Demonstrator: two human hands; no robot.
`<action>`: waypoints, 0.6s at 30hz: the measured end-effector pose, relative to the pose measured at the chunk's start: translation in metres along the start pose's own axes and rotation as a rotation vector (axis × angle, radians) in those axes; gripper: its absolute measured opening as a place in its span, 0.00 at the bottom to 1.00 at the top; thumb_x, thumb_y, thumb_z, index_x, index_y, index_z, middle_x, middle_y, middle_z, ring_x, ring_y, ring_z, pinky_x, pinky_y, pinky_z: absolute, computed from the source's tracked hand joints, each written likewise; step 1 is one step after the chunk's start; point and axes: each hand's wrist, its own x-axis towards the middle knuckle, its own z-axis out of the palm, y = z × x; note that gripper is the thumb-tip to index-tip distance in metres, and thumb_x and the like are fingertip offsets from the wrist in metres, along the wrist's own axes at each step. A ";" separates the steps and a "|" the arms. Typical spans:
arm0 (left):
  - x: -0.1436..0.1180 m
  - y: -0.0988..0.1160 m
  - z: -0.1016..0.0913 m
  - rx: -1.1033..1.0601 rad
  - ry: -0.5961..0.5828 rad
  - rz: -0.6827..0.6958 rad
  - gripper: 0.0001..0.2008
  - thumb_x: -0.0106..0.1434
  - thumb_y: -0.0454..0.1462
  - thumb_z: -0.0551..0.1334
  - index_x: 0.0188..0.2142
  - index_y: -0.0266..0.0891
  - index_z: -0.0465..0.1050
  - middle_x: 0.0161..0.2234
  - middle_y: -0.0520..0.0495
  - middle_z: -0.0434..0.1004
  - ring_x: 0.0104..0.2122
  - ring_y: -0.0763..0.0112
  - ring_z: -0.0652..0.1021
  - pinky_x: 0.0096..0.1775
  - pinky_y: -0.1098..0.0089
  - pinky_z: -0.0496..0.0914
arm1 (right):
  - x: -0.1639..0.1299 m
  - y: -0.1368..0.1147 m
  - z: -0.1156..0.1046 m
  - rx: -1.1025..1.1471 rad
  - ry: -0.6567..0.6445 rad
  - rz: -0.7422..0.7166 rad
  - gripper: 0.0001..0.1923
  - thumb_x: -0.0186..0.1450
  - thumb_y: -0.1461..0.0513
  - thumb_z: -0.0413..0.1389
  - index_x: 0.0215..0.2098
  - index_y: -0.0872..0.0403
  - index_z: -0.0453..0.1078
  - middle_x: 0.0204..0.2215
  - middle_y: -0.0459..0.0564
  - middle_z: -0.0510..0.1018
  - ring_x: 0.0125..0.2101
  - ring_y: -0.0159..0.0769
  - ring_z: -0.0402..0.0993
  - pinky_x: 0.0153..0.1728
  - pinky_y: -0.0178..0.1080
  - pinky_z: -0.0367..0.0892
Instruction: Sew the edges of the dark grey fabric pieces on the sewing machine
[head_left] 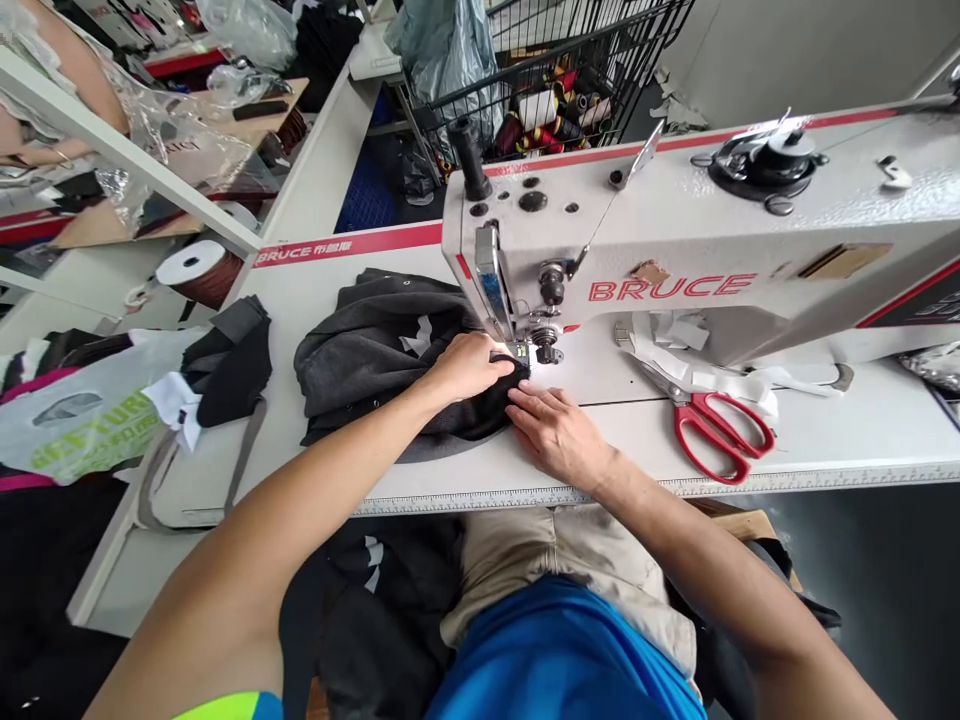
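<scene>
Two hands work at one white sewing machine standing on a white desk. The left hand lies on top of one dark grey garment, fingers curled down and pressing the cloth just beside the needle area; whether it pinches a fold cannot be told. The right hand rests flat, fingers together and extended, with its fingertips touching the garment's edge at the foot of the machine. The garment lies bunched on the desk to the left of the needle, partly under the left hand. One pair of red-handled scissors lies on the desk to the right of the right hand, well apart from it, beside several white strips under the machine arm. One brown spool sits at the far left, near a second heap of dark cloth. One wire basket stands behind the machine.
</scene>
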 end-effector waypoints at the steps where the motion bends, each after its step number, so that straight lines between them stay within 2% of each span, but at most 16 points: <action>1: 0.001 0.000 0.000 -0.029 -0.010 -0.001 0.14 0.59 0.41 0.59 0.39 0.38 0.80 0.38 0.48 0.81 0.43 0.63 0.78 0.47 0.70 0.67 | 0.000 0.000 0.000 0.003 -0.001 0.000 0.13 0.71 0.65 0.48 0.50 0.60 0.69 0.56 0.60 0.70 0.59 0.48 0.61 0.52 0.48 0.61; 6: -0.002 0.004 -0.004 -0.124 -0.002 -0.024 0.13 0.57 0.40 0.61 0.38 0.39 0.80 0.38 0.50 0.82 0.42 0.65 0.78 0.46 0.71 0.68 | -0.001 0.001 -0.001 0.005 -0.016 -0.008 0.10 0.71 0.66 0.49 0.43 0.59 0.72 0.55 0.59 0.71 0.59 0.48 0.61 0.51 0.47 0.62; 11: -0.007 0.010 -0.006 -0.160 0.023 -0.030 0.12 0.56 0.38 0.62 0.37 0.40 0.81 0.36 0.51 0.82 0.40 0.67 0.79 0.47 0.71 0.68 | -0.001 0.002 -0.002 0.011 -0.025 -0.024 0.09 0.71 0.67 0.49 0.40 0.58 0.71 0.54 0.58 0.72 0.58 0.46 0.62 0.50 0.46 0.62; 18: -0.008 0.010 0.000 -0.159 0.040 -0.049 0.10 0.55 0.40 0.63 0.36 0.45 0.82 0.37 0.52 0.82 0.41 0.66 0.79 0.48 0.70 0.68 | 0.000 0.005 0.001 0.081 -0.036 0.023 0.11 0.69 0.71 0.47 0.45 0.58 0.70 0.54 0.57 0.73 0.58 0.46 0.62 0.49 0.45 0.63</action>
